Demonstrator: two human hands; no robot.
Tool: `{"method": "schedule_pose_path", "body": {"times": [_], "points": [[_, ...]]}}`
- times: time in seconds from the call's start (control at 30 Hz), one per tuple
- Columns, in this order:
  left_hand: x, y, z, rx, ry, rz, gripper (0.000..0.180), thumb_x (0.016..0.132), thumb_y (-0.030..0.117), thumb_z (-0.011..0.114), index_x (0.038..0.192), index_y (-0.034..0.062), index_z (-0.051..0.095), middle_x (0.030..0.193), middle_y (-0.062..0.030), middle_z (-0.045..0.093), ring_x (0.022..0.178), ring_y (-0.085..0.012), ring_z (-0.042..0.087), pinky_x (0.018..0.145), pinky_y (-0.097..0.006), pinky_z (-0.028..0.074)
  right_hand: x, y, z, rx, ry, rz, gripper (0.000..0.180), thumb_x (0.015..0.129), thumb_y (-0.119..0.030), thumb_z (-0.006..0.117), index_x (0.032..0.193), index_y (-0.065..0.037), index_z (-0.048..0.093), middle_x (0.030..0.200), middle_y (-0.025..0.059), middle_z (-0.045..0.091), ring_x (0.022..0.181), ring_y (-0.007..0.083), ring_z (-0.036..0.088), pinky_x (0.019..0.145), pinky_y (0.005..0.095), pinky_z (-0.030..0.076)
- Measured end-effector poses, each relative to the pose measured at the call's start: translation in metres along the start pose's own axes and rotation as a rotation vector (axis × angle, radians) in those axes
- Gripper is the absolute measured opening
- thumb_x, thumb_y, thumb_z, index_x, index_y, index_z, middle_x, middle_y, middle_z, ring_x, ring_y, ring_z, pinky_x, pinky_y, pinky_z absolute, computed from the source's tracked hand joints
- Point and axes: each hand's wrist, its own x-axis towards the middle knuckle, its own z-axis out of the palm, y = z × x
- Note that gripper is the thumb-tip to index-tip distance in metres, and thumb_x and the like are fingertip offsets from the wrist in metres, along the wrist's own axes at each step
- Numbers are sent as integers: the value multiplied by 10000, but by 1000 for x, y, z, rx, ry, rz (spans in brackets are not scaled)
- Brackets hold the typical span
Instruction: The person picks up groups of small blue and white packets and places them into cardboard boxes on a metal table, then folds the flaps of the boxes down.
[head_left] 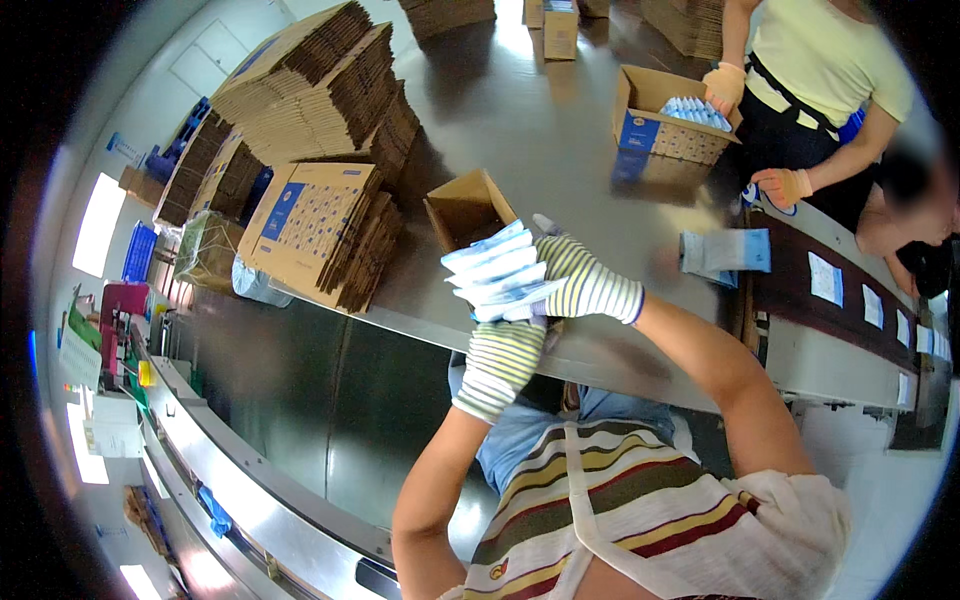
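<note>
Between my two gloved hands is a stack of light blue and white packets [495, 268], fanned at its far side. My left hand [498, 362], in a striped glove, is closed round the near end of the stack. Along the right side, my right hand [590, 280], in a matching glove, presses on the packets with its fingers reaching forward. Just beyond the stack stands a small open cardboard box [468, 203]. The packets overlap its near edge in view, and I cannot tell whether any touch it. The fingertips are partly hidden behind the packets.
Flat cardboard stacks [310, 90] and folded cartons [310, 225] stand left on the metal table [530, 130]. Far right, a co-worker's gloved hand [725, 88] rests at an open carton [640, 130] of packets. Loose packets [725, 252] lie beside a dark conveyor belt [840, 315] carrying more.
</note>
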Motion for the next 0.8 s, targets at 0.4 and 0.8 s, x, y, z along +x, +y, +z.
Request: {"method": "schedule_pose_path", "body": {"times": [0.4,0.8], "points": [[71,-72,-41,-248,-233,-309,296,904,267,456,936,40,642,919,-201,649,885,-371,617,780,-429,490,-3,-12,-14,-569,-238,95,814,605,-465,780,1211,1,501,1227,205,527,1221,348,431,1105,444,229],[87,-79,30,-398,-870,10,630,684,608,667,1090,127,639,1041,-143,655,1033,-314,583,861,-369,457,-62,-14,36,-560,3,9,645,722,-368,689,1238,-36,490,1343,157,404,1208,347,433,1089,510,250]]}}
